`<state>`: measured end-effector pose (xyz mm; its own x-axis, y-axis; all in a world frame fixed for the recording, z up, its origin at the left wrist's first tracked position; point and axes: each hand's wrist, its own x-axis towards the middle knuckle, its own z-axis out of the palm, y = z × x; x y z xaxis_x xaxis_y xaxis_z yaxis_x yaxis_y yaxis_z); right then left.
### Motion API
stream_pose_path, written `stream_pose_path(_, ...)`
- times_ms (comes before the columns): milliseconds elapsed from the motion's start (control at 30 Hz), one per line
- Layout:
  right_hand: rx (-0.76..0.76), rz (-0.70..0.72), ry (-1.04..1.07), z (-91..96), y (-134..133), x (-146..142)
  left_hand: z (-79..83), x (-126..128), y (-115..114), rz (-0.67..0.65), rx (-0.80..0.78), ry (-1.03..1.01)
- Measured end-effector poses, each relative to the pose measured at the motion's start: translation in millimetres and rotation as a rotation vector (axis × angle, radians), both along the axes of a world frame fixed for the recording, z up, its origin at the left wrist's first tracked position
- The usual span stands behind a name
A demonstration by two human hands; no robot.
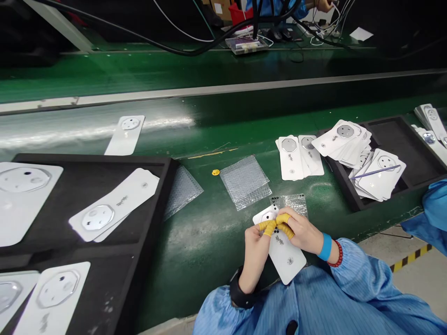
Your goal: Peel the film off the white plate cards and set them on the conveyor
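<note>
"Head view: what lies before you, biggest first?"

"My green table (202, 242), running across. On my left sits a large black tray (91, 179) holding white plates (120, 207) with octagonal patches. Right of me is a smaller tray (394, 130), white cards (384, 186) piled at its near-left side."

"And the one you're at?"

"A single white panel (286, 265) lies under my hands, its lower end by my blue smock (300, 302). Left of it, well apart from my fingers, are overlapping bubble-wrap sheets (244, 177)."

"How's your grip?"

"My left hand (256, 239) and right hand (302, 231) come together over the panel's upper part, yellow-covered fingertips bunched close. Whether either is clenched on something small, I cannot tell; the fingers hide it."

"Anything smaller?"

"A thin purple stick (375, 172) across the cards, then a little yellow piece (215, 172) just left of the bubble wrap."
</note>
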<state>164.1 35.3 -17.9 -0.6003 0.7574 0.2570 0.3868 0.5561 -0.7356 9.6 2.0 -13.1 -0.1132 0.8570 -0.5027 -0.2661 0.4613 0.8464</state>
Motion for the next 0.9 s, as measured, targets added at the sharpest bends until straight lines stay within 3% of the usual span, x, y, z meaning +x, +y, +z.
stream_pose_path(233, -0.073, -0.016, 0.020, 0.3, 7.1, 3.3, 7.6, -13.4, 7.1, -0.026, 0.033, 0.027)
stream_pose_path(400, -0.141, -0.144, 0.112, 3.1, 18.2, 12.5, 35.1, -47.4, -11.7, 0.092, 0.143, 0.172)
stream_pose_path(500, -0.234, -0.273, 0.285, 23.5, 22.3, 15.2, 55.0, -47.4, -29.3, 0.101, 0.219, 0.195)
stream_pose_path(600, -0.325, -0.352, 0.460, 58.7, 15.3, 9.3, 69.7, -34.3, -35.6, 0.039, 0.250, 0.196)
stream_pose_path(700, -0.256, -0.333, 0.516, 90.0, -0.7, -5.1, 80.1, -22.4, -32.1, -0.053, 0.281, 0.230)
stream_pose_path(800, -0.142, -0.301, 0.476, 103.9, -13.7, -18.6, 87.8, -16.5, -27.5, -0.152, 0.298, 0.233)
stream_pose_path(900, -0.097, -0.276, 0.393, 105.0, -17.5, -22.7, 91.0, -14.8, -26.8, -0.229, 0.317, 0.272)
